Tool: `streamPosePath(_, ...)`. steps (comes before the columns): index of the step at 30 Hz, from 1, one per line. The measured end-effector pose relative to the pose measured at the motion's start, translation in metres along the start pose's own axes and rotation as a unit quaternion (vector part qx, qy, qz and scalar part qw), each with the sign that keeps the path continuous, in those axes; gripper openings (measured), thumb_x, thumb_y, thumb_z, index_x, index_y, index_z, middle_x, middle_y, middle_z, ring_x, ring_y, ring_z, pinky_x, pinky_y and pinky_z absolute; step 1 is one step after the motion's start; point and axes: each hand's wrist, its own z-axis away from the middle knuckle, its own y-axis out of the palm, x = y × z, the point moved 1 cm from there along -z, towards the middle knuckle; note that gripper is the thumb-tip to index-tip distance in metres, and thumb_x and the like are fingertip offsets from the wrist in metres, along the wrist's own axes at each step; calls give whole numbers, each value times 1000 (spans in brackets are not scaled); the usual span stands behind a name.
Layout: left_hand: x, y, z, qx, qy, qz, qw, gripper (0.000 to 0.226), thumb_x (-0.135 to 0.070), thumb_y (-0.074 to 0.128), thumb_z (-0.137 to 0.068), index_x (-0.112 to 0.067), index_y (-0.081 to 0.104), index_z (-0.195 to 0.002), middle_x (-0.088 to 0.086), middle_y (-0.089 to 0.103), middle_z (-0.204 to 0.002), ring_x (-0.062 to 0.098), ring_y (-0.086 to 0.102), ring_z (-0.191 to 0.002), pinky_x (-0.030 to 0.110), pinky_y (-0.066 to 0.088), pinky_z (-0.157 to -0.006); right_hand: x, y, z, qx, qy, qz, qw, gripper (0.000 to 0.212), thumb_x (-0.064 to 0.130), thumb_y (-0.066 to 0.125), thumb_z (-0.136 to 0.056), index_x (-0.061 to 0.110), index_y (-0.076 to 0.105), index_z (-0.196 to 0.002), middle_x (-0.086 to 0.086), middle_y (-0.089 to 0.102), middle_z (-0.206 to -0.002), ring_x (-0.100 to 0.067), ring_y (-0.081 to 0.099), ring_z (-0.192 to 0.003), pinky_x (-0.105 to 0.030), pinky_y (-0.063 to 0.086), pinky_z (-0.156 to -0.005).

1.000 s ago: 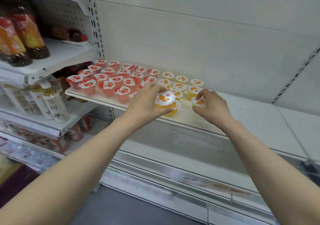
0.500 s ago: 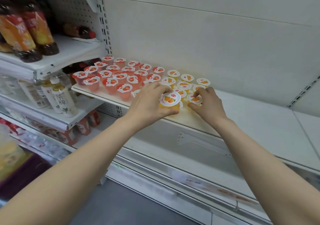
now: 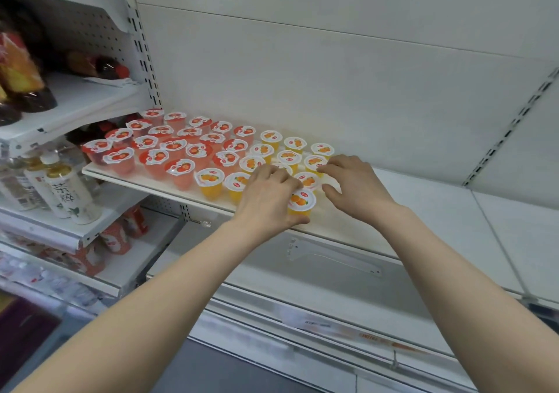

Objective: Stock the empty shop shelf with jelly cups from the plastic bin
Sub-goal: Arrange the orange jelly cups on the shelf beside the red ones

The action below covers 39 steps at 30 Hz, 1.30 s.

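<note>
**A:** Stock so far?

**B:** The left end of the shelf (image 3: 429, 211) is filled. Red jelly cups (image 3: 151, 153) stand in rows from the left edge, with orange jelly cups (image 3: 273, 149) beside them toward the middle. From there to the right edge it's bare board. I'd put you under halfway.

**A:** Hands?

**B:** Your left hand (image 3: 266, 199) has its grip curled round the front orange cup (image 3: 301, 202) at the shelf's front edge, thumb underneath. The cup is upright and set down, or nearly. Your right hand (image 3: 355, 186) is just beside the rightmost orange cups, fingers loosely bent. I can't tell whether that grip pinches one or only touches it.

**A:** The bin?

**B:** The plastic bin is out of view.

**A:** Surroundings?

**B:** White shelf board, white back panel (image 3: 332, 74), slotted upright (image 3: 511, 132) on the right. The neighbouring bay past the left edge holds tea bottles (image 3: 71, 196), with dark drink bottles (image 3: 21, 71) above them. A lower shelf (image 3: 332, 274) sits beneath.
</note>
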Motion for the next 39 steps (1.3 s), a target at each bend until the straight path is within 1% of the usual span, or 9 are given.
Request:
streamPosePath(8,-3,16,-3,-20,-6,-23,1000,73,-67,73,-63,-24,65,-121,2,65,-116,28,47,-119,45,27,-111,-9,-2,0,-34,4,8,999,38,32,50,-99,23,56,-136,-3,54,-136,-28,45,-125,-43,37,-100)
streamPosePath(11,-2,14,-4,-14,3,-25,1000,77,-73,65,-64,-24,63,-123,1,63,-120,27,45,-124,47,22,-114,-7,-3,-2,-43,4,5,999,37,31,50,-99,21,57,-134,-4,55,-135,-29,47,-123,-43,37,-98)
streamPosePath(16,10,-5,-3,-56,-1,10,998,71,-73,38,-79,-21,66,-117,2,65,-116,26,50,-117,45,35,-106,6,-9,-11,-65,-7,7,998,38,30,50,-100,18,57,-135,-5,56,-135,-31,48,-122,-44,37,-98)
streamPosePath(20,48,-27,8,-88,-16,0,996,54,-58,41,-91,-17,66,-118,3,65,-115,26,52,-113,39,39,-98,36,-12,-23,-90,-43,27,995,38,30,52,-97,14,60,-131,-10,61,-125,-36,55,-112,-46,43,-90)
streamPosePath(23,87,-45,29,-101,-27,-12,995,44,-47,50,-95,-16,63,-122,5,65,-117,27,53,-113,39,39,-98,74,-11,-30,-93,-61,28,993,43,35,47,-94,12,63,-126,-12,64,-120,-38,58,-107,-47,47,-86)
streamPosePath(28,155,-80,78,-113,-64,-45,991,41,-43,53,-94,-15,63,-121,6,64,-117,27,54,-111,39,40,-97,150,-5,-46,-98,-118,28,988,47,41,41,-95,14,61,-127,-10,62,-122,-37,58,-110,-51,48,-89)
streamPosePath(32,216,-103,134,-104,-106,-60,987,45,-46,45,-94,-16,61,-124,3,63,-120,25,52,-114,39,39,-102,227,13,-60,-106,-172,21,979,47,41,40,-96,13,60,-128,-10,62,-122,-36,57,-111,-51,46,-92)
streamPosePath(35,265,-116,182,-100,-138,-63,983,50,-48,39,-92,-14,62,-121,6,64,-116,28,54,-111,41,43,-98,294,29,-69,-105,-209,3,972,49,41,38,-96,13,59,-130,-10,61,-123,-35,56,-110,-48,45,-92)
streamPosePath(39,325,-128,255,-101,-192,-85,973,40,-42,52,-94,-14,62,-122,6,64,-115,29,54,-110,40,42,-96,385,60,-75,-95,-259,-39,960,52,41,36,-94,12,57,-131,-10,60,-125,-33,54,-112,-46,45,-89)
